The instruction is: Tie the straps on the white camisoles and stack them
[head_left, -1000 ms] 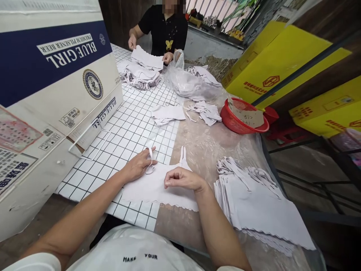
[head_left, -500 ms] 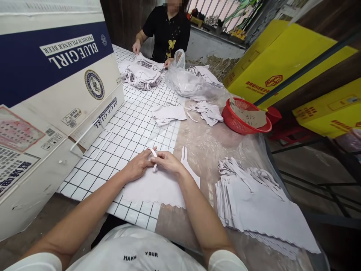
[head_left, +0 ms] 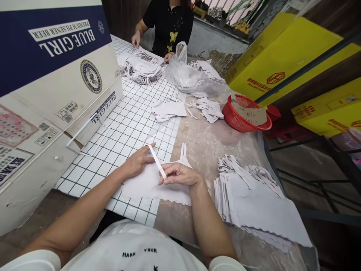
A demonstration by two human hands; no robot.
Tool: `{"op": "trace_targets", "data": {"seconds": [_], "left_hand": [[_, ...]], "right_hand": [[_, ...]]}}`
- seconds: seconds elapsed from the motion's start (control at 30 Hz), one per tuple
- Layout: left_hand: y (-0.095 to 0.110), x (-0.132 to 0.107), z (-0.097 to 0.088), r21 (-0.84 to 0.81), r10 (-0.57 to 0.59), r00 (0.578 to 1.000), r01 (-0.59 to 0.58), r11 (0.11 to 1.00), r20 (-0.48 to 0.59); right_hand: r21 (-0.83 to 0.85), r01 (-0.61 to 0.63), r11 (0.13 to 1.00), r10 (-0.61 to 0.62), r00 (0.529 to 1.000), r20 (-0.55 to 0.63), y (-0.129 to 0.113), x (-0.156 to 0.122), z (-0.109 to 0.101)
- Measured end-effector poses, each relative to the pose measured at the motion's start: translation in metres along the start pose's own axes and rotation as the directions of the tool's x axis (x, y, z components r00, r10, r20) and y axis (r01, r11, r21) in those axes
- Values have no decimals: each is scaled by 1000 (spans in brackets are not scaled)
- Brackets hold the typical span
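Note:
A pale camisole-like garment (head_left: 141, 186) with a scalloped hem lies flat on the table before me. One of its thin straps (head_left: 156, 162) is stretched between my two hands. My left hand (head_left: 138, 162) rests on the garment's upper left part, the strap's far end at its extended index finger. Thumb and fingers of my right hand (head_left: 180, 174) pinch the strap's near end, raised just over the cloth. The other strap (head_left: 183, 150) stands out as a loop from the top right corner.
A neat stack of similar garments (head_left: 262, 203) lies at right. Behind are loose pieces (head_left: 169, 110), a red basket (head_left: 239, 119) holding cardboard, and a plastic bag (head_left: 186, 77). A large beer carton (head_left: 56, 86) borders the left. Across the table (head_left: 135, 109), a person in black handles more garments.
My right hand has moved away from my left, toward me and to the right, drawing the strap out straight between them. My left hand stays nearly in place.

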State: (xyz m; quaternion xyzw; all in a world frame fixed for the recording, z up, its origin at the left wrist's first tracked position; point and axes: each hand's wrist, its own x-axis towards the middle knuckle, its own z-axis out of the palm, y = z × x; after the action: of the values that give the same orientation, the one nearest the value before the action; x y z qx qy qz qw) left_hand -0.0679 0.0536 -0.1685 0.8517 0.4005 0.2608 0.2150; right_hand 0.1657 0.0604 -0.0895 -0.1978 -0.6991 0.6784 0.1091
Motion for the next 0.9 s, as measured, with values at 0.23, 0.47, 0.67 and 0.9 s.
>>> {"op": "trace_targets", "data": {"seconds": [0.23,0.47,0.67,0.9], "left_hand": [[-2,1,2,-16,-15,999,14,1000,-29],[-3,1,4,-84,-11,991,0,996,-130],[7,4,-6,-188,-28,967,-21,982,-255],[28,9,-4,-263,-89,973,31,964,-211]], "right_hand": [[115,-46,992,75,963,-258,15,3,-1],[154,-94,984,164,822,-546,38,16,1],[180,-21,983,132,762,-634,51,23,1],[220,73,973,105,707,-699,59,35,6]]}}
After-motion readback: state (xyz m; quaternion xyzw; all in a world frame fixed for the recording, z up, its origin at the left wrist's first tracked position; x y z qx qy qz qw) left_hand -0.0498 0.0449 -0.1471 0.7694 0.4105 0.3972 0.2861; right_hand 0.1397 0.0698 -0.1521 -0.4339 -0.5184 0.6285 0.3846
